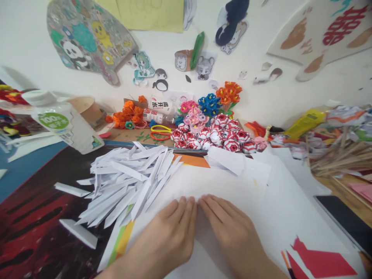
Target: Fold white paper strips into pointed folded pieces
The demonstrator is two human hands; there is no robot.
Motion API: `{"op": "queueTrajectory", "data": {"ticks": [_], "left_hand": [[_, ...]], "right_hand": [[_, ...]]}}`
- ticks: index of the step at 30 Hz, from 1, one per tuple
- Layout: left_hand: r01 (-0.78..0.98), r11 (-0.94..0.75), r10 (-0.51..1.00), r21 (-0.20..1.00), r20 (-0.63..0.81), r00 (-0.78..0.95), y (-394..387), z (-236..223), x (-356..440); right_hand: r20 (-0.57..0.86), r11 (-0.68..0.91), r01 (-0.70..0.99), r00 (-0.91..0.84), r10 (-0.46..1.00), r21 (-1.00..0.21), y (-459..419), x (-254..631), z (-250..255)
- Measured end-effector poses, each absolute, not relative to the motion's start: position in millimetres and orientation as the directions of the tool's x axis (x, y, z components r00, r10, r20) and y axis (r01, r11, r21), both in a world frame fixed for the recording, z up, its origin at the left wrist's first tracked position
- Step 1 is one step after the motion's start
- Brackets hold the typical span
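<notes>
Both my hands rest on a white sheet of paper (pixel 186 178), their fingertips nearly meeting in the middle. My left hand (pixel 174 228) has its fingers bent and pressed together, tips down on the white surface. My right hand (pixel 232 228) mirrors it, fingers held close. Whatever lies under the fingertips is hidden or blends into the white. Just left of my left hand is a heap of folded white paper strips (pixel 122 182). Two loose folded strips lie beside it on the dark mat (pixel 43 193).
Red-and-white paper roses (pixel 215 135) and colourful flowers (pixel 210 104) line the back. Yellow-handled scissors (pixel 161 131) lie near them. A white bottle (pixel 62 122) leans at left. Red paper scraps (pixel 325 259) and a dark phone (pixel 345 219) lie at right.
</notes>
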State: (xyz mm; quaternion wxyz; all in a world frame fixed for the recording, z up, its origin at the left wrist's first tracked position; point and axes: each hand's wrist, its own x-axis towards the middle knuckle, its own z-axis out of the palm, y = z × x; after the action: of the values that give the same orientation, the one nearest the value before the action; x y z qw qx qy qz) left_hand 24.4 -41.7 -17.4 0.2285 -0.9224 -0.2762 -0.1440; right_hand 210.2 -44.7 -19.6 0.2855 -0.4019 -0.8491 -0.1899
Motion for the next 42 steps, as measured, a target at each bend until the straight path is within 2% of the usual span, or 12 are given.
{"op": "queueTrajectory", "data": {"ticks": [22,26,31,36,42], "left_hand": [[0.579,-0.740,0.485,-0.341,0.327,0.811,-39.7,-20.4,21.5],[0.586,-0.742,0.497,-0.326,0.321,0.807,-38.5,-20.9,21.6],[0.564,-0.777,0.509,-0.278,0.249,0.824,-36.0,-10.6,20.4],[0.596,-0.785,0.571,-0.168,0.178,0.802,-30.3,0.8,19.9],[0.653,-0.746,0.620,-0.130,0.221,0.752,-24.2,0.6,21.7]], "right_hand": [[0.586,0.642,0.767,-0.523,0.619,0.007,-37.5,218.3,-23.8],[0.537,0.597,0.788,-0.441,0.719,-0.153,-34.2,218.3,-26.4],[0.366,0.446,0.793,-0.303,0.880,-0.416,-28.0,217.0,-26.9],[0.266,0.372,0.732,-0.264,0.927,-0.571,-24.1,218.3,-21.2],[0.115,0.230,0.683,-0.210,0.971,-0.694,-22.4,218.1,-12.0]]}}
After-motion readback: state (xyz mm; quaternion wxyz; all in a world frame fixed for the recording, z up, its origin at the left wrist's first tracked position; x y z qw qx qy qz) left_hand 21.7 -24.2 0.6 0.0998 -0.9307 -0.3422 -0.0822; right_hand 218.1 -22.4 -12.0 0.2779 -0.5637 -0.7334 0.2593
